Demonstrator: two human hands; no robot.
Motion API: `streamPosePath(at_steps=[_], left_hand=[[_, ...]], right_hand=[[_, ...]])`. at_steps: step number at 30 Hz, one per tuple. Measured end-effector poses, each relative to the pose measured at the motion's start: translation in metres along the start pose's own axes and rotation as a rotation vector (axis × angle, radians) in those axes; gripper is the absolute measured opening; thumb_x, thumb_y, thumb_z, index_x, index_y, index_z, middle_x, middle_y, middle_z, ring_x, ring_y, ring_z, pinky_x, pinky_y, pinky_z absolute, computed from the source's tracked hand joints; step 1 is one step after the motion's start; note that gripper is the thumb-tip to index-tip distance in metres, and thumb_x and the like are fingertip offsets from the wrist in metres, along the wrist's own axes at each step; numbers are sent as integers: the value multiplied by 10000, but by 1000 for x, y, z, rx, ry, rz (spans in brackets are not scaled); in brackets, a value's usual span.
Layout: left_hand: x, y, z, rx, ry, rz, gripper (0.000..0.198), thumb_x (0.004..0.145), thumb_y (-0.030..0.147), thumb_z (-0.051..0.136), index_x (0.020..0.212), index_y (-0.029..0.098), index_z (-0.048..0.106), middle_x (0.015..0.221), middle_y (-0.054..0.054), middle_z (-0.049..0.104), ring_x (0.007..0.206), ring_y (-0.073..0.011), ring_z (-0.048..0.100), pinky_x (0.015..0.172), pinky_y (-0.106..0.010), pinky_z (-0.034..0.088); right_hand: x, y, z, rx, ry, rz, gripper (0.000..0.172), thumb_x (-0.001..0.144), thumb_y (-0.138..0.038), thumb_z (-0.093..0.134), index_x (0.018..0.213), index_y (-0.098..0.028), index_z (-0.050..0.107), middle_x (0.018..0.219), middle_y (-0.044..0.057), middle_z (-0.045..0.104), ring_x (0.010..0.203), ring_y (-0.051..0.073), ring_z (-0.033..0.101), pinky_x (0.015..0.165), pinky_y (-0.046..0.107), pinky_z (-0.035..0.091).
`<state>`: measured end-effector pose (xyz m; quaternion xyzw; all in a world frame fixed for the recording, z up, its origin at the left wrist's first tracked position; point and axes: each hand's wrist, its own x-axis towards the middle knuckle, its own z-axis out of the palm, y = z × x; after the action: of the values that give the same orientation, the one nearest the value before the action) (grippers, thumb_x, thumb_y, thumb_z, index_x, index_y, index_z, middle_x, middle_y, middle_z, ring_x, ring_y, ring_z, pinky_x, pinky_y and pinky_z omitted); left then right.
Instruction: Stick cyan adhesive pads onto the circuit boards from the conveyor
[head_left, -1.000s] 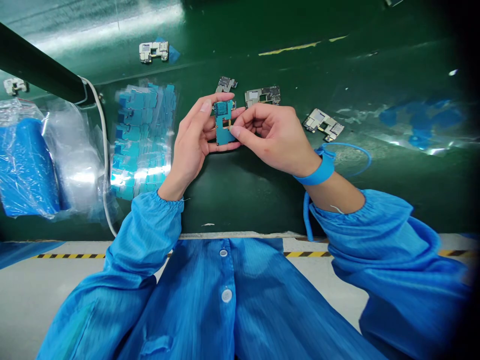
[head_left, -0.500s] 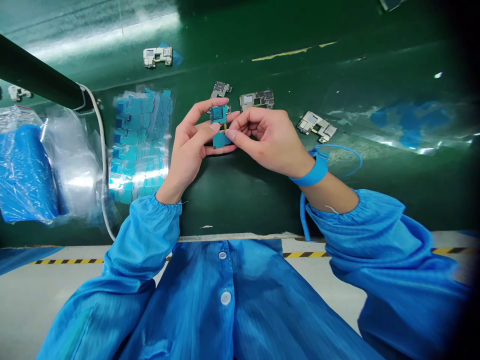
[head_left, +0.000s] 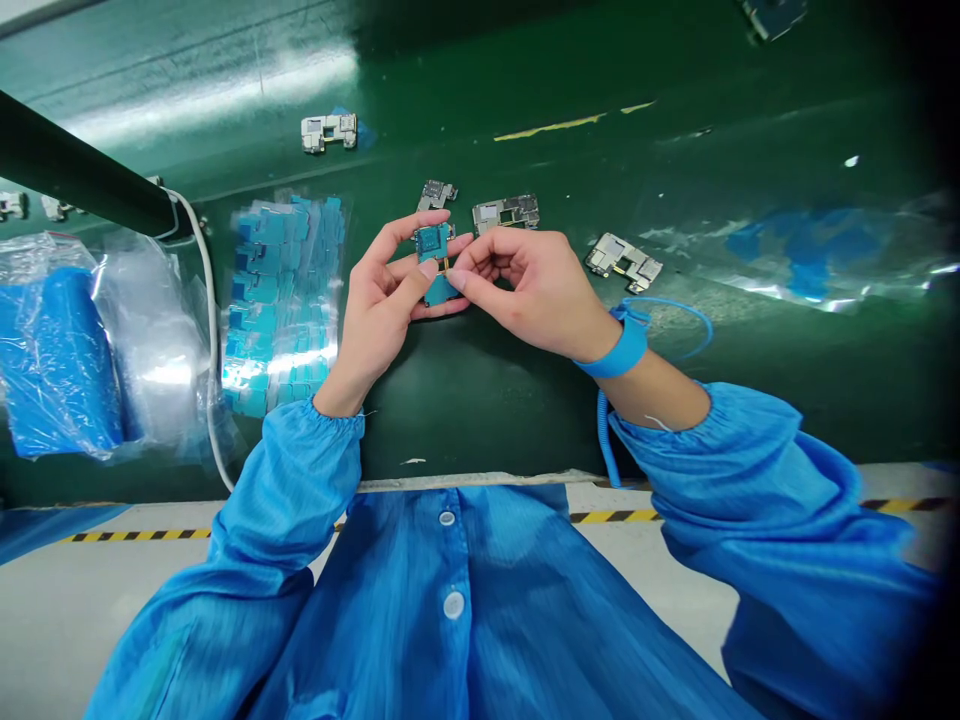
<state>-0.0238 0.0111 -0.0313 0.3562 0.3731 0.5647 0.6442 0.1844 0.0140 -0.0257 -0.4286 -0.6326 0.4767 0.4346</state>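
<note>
Green bench (head_left: 480, 420); blue-faced board (head_left: 433, 241) in left hand (head_left: 377, 312), right hand (head_left: 541, 290) at edge.

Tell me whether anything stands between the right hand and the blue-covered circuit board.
Nothing visible does: the right hand touches the right edge of the circuit board, which the left hand holds.

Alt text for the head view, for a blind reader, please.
The left hand holds a blue-faced circuit board over a green table, while the right hand pinches at its edge. More boards and, to the left, teal sheets lie on the table.
</note>
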Motion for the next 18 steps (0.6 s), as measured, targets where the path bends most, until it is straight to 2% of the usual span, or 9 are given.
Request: streamPosePath(at_steps=[3, 6, 8, 11, 13, 18], left_hand=[[-2, 4, 2, 54, -42, 48, 597, 863, 314, 1017, 1384, 287, 725, 1375, -54, 846, 1530, -430, 675, 1137, -615, 682], [-4, 10, 6, 41, -90, -4, 668, 847, 361, 1033, 1425, 289, 705, 1388, -72, 843, 1523, -443, 673, 1121, -599, 698], [-6, 13, 9, -1, -64, -59, 716, 853, 392, 1029, 1469, 278, 681, 1419, -104, 827, 1542, -472, 642, 1107, -606, 705], [-9, 16, 11, 48, -51, 3, 776, 846, 474, 1026, 1507, 304, 657, 1496, -109, 793, 1516, -477, 661, 1065, -577, 730], [-10, 17, 11, 43, -91, 27, 804, 820, 452, 1048, 1508, 314, 656, 1538, -107, 770, 1509, -484, 664, 1075, -588, 723], [-9, 14, 11, -54, -101, -68, 854, 804, 340, 1065, 1540, 300, 634, 1637, -136, 695, 1564, -528, 583, 1162, -668, 658]], right_hand=[[0, -6, 0, 22, 66, -36, 317, 1020, -522, 831, 960, -223, 741, 1043, 43, 803, 811, 161, 681, 762, 333, 611], [1, -11, 1, 91, 137, -68, 395, 1049, -632, 775, 1033, -241, 716, 1065, 46, 800, 881, 174, 733, 820, 339, 646], [2, -12, 1, 117, 168, -77, 452, 1032, -692, 772, 1035, -246, 695, 1030, 38, 784, 869, 173, 745, 814, 336, 658], [3, -11, 1, 121, 183, -83, 498, 1008, -740, 777, 1031, -250, 690, 986, 25, 767, 830, 168, 758, 768, 327, 650], [2, -10, 1, 120, 176, -84, 496, 1005, -745, 778, 1039, -258, 692, 976, 17, 764, 816, 165, 766, 750, 325, 637], [2, -8, 0, 143, 116, -69, 433, 1044, -691, 763, 1075, -266, 685, 1020, 18, 796, 815, 164, 773, 780, 348, 629]])
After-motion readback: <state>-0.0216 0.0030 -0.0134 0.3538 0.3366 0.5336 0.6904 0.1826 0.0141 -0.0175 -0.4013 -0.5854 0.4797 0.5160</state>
